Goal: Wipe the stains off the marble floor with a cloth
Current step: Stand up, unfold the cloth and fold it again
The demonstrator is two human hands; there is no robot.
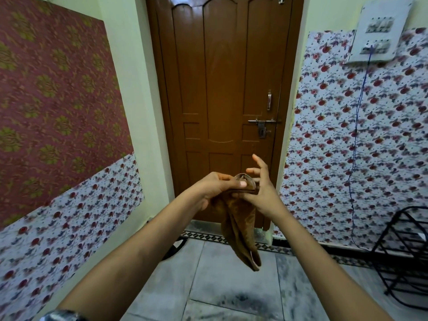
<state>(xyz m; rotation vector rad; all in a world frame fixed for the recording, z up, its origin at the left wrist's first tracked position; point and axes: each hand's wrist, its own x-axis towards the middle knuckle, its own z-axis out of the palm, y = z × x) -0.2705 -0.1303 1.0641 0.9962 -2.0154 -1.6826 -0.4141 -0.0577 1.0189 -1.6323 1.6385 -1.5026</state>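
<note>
A brown cloth [239, 230] hangs in the air in front of me, its top bunched between both hands. My left hand [215, 187] grips the bunched top, thumb pressed over the fabric. My right hand [262, 193] holds the same top from the right with palm and thumb, its index and middle fingers spread straight upward. The cloth's loose end dangles well above the grey marble floor [231, 286], which shows dark smudged stains near the bottom middle.
A shut brown wooden door [222, 89] with a latch stands straight ahead. Floral-papered walls flank it. A black wire rack [403, 249] stands at the right on the floor. A blue cord [357, 126] hangs from a wall switchboard [379, 33].
</note>
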